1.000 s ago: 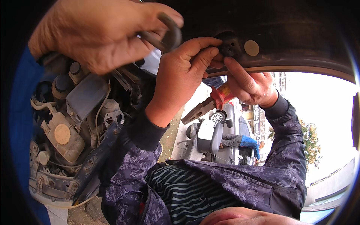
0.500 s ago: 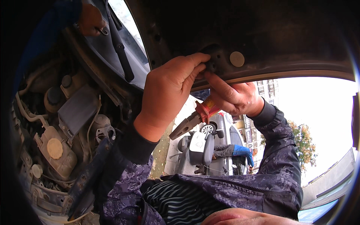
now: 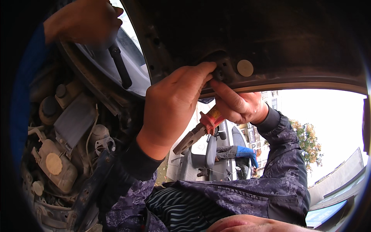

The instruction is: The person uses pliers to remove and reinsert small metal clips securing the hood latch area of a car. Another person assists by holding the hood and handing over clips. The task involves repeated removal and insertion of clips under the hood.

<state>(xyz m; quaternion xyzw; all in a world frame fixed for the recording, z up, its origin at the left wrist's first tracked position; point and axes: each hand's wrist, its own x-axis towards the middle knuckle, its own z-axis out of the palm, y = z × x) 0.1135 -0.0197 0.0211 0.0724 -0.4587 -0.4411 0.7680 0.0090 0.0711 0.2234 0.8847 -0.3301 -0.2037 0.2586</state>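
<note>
On the far left, a co-worker's hand (image 3: 83,23) reaches in from a blue sleeve (image 3: 31,58), blurred, so whether it holds anything cannot be told. Nearer lies an engine bay with a capped reservoir (image 3: 58,166). To its right, the person's left forearm slants up from the near side, black cuff at the wrist. The left hand (image 3: 168,104) turns its back to the camera, fingers drawn together, pointing right and far, the tips against a small dark fitting (image 3: 222,66) on a dark panel (image 3: 293,50). Whether they pinch anything is hidden. Next come the pliers (image 3: 199,130), below the fitting, their metal nose pointing left and near. Their red handles sit under the right hand (image 3: 241,107), lower fingers curled round them, index stretched left toward the fitting, beside the left fingertips. The right arm bends in from the right. A pale disc (image 3: 245,68) sits just right of the fitting.
</note>
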